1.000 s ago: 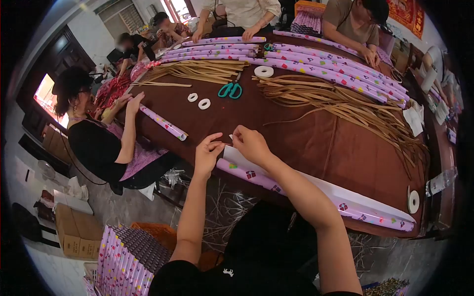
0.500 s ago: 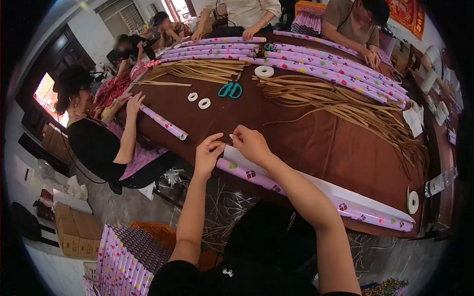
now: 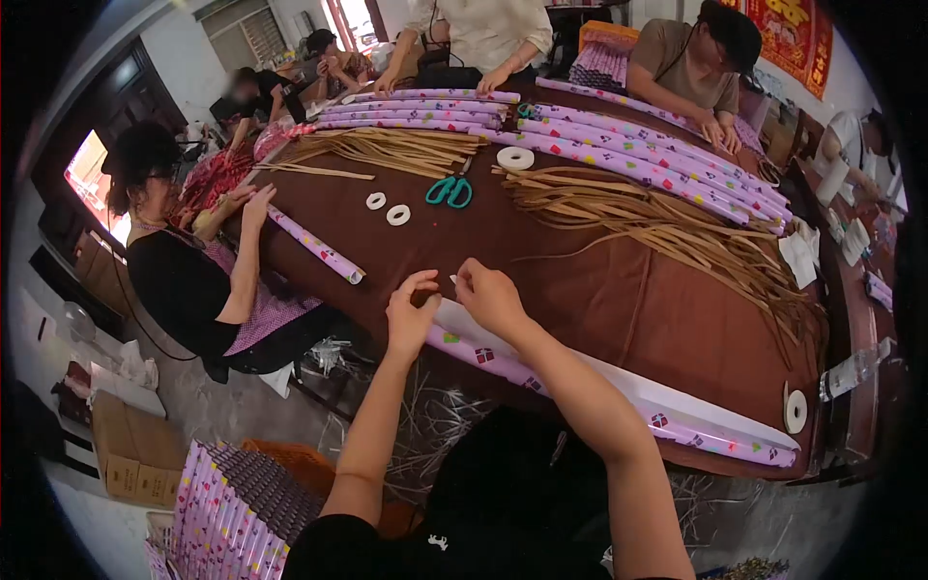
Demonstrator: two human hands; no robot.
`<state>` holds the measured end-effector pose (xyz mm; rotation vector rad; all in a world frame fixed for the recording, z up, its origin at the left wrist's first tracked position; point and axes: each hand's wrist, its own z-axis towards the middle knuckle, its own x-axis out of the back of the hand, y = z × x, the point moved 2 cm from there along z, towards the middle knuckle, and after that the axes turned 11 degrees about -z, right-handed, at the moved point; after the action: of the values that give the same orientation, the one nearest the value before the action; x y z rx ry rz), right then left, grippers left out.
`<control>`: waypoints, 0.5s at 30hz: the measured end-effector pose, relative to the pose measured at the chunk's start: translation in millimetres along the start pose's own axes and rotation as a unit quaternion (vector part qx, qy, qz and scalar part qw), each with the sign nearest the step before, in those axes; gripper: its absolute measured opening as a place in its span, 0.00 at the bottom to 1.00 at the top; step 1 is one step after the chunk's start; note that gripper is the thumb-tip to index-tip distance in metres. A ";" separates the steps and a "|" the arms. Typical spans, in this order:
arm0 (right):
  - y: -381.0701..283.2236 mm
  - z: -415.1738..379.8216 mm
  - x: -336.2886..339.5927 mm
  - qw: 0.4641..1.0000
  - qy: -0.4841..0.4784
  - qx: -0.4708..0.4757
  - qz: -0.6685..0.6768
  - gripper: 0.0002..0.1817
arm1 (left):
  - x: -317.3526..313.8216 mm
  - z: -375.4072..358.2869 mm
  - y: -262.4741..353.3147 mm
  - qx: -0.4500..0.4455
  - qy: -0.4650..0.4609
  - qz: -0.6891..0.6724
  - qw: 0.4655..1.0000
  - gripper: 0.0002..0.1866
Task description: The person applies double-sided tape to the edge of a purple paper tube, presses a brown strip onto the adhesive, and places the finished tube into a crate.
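A partly rolled sheet of purple patterned paper [image 3: 480, 355], white on its inner side, lies along the near table edge. My left hand [image 3: 411, 317] is at the sheet's left end, its fingers curved and a gap showing between thumb and forefinger. Just to its right, my right hand [image 3: 491, 300] pinches a small white piece [image 3: 453, 278] that looks like tape, above the white inner side. The contact between my left hand and the paper is hard to make out.
On the brown cloth [image 3: 387, 246] lie teal scissors [image 3: 449, 191], white tape rolls [image 3: 515, 158], tan strips [image 3: 619, 208] and finished purple tubes [image 3: 657, 150]. A co-worker at left handles a tube [image 3: 314, 245]. A tape roll [image 3: 795, 412] sits at right. Stacked tubes [image 3: 227, 503] stand below left.
My left thumb and forefinger have spread a little farther apart. My right hand keeps its pinch on the small white piece. The whole view has shifted slightly.
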<state>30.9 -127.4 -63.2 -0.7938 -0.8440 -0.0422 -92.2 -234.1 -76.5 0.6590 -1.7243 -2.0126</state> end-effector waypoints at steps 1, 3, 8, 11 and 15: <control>2.0 0.8 -0.6 1.000 0.007 -0.019 0.002 0.08 | -3.6 -6.3 3.7 -0.138 0.048 0.136 0.980 0.21; 7.1 4.0 3.9 1.000 0.004 -0.017 -0.013 0.10 | -19.8 -30.8 20.6 -0.310 0.122 0.287 0.898 0.22; 20.8 11.4 13.1 0.989 -0.050 -0.110 0.088 0.09 | -55.1 -73.7 33.1 -0.380 -0.092 0.219 0.894 0.12; 29.8 21.8 21.7 0.980 -0.051 -0.117 0.153 0.10 | -84.6 -88.7 22.3 -0.394 -0.306 0.247 0.831 0.09; 30.3 27.3 42.0 0.966 -0.048 -0.136 0.212 0.09 | -103.1 -115.6 1.7 -0.399 -0.328 0.332 0.789 0.22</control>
<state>51.9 -77.0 -42.1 -1.2320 -0.7531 0.2676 59.4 -265.9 -80.1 -0.8975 -0.9212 -2.2002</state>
